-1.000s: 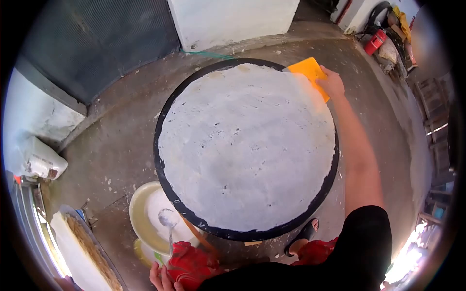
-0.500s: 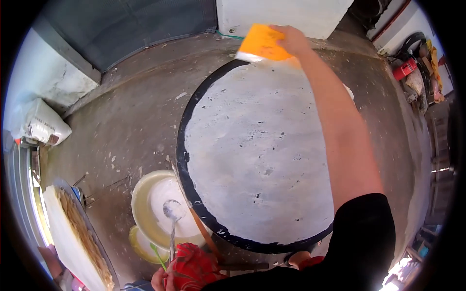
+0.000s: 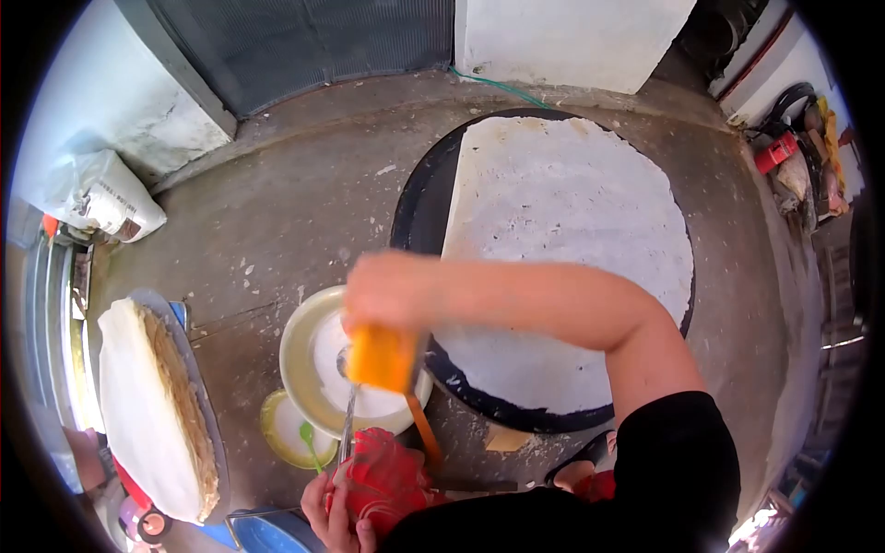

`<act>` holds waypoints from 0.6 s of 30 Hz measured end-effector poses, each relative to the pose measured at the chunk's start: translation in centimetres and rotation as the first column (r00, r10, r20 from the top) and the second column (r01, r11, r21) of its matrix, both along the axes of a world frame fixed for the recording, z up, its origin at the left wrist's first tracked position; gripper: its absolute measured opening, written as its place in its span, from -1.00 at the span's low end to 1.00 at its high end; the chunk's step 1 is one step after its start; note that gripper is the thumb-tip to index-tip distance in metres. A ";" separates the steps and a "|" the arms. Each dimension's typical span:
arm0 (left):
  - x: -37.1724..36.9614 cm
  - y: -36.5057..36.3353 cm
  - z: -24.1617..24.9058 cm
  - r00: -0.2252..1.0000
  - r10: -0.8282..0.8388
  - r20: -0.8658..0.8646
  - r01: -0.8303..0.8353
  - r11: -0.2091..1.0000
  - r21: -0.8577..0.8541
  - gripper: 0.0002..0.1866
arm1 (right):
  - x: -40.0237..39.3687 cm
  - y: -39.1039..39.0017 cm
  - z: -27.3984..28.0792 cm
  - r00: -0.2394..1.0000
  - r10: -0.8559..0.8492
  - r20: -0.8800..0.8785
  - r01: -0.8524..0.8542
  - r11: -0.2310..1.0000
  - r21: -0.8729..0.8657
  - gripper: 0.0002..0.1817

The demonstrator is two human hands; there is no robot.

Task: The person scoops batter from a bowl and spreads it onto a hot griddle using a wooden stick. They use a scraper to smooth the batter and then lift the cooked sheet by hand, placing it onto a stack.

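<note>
My right hand (image 3: 392, 288), blurred by motion, grips an orange scraper (image 3: 383, 358) over the right part of a cream bowl (image 3: 297, 378) of white batter. At the bottom, my left hand (image 3: 336, 516) is closed at the lower end of a metal ladle (image 3: 348, 415), whose head rests in the batter; a green spoon (image 3: 308, 438) stands in a small yellow bowl (image 3: 269, 426) beside it. A thin white sheet (image 3: 562, 230) covers most of a round black griddle (image 3: 426, 207), its left edge straight and the black surface bare there.
Folded white sheets (image 3: 143, 405) lie stacked on a tray at the left. Behind them is a white sack (image 3: 120, 203). A blue basin (image 3: 272, 533) sits at the bottom. A red can (image 3: 776, 153) and clutter stand at the far right.
My right hand has brought the scraper from the griddle's far edge down to the bowl. The sheet's left side has come away from the rim. The view has shifted.
</note>
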State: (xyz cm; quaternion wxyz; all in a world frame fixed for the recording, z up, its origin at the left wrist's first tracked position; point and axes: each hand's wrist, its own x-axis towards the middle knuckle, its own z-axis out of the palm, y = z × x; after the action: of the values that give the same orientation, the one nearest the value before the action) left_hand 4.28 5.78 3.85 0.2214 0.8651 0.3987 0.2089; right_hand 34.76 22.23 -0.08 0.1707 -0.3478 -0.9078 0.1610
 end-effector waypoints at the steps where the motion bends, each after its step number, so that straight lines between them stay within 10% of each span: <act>1: -0.6 -0.3 0.1 1.000 -0.001 0.004 0.001 1.000 0.006 -0.58 | -2.1 -2.8 0.2 0.998 0.002 0.058 0.007 0.990 -0.142 -0.93; 3: -2.0 -1.2 -0.2 1.000 0.024 -0.001 -0.024 1.000 -0.005 -0.55 | -4.5 -8.9 2.8 0.907 0.202 0.370 -0.237 0.970 0.050 -0.93; 7: -3.0 -2.2 -1.0 0.981 0.101 0.165 -0.106 0.994 0.022 -0.57 | -4.4 -16.8 4.0 0.998 -0.050 -0.039 0.055 0.990 0.134 -0.91; 9: -3.5 -2.3 -1.0 0.981 0.081 0.174 -0.093 0.994 0.062 -0.58 | -2.4 -19.9 4.8 0.882 -0.472 -0.005 0.442 0.830 -0.341 -0.85; 11: -4.2 -2.3 -1.4 0.981 0.115 0.159 -0.130 0.987 0.092 -0.61 | 0.2 -23.0 6.3 0.669 -0.738 0.091 0.742 0.669 -0.029 -0.73; 13: -4.4 -2.4 -1.8 0.968 0.093 0.235 -0.107 0.993 0.047 -0.64 | 4.5 -27.3 2.9 0.161 -0.985 -0.062 0.978 0.167 -0.121 -0.69; 14: -4.5 -2.4 -1.9 0.959 0.113 0.260 -0.124 0.992 0.028 -0.66 | 7.5 -29.1 1.0 0.075 -0.941 -0.330 0.994 0.098 -0.055 -0.67; 18: -5.2 -2.3 -2.8 0.952 0.121 0.281 -0.144 0.988 0.061 -0.68 | 16.9 -38.9 -1.7 -0.539 -0.762 -0.359 0.841 -0.509 -0.181 -0.63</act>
State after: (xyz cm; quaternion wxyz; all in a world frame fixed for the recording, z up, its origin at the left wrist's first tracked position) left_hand -0.94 3.50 1.01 0.2253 0.8070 0.4122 0.3579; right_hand 51.63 -16.65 -1.77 0.4118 -0.8962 -0.1136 -0.1198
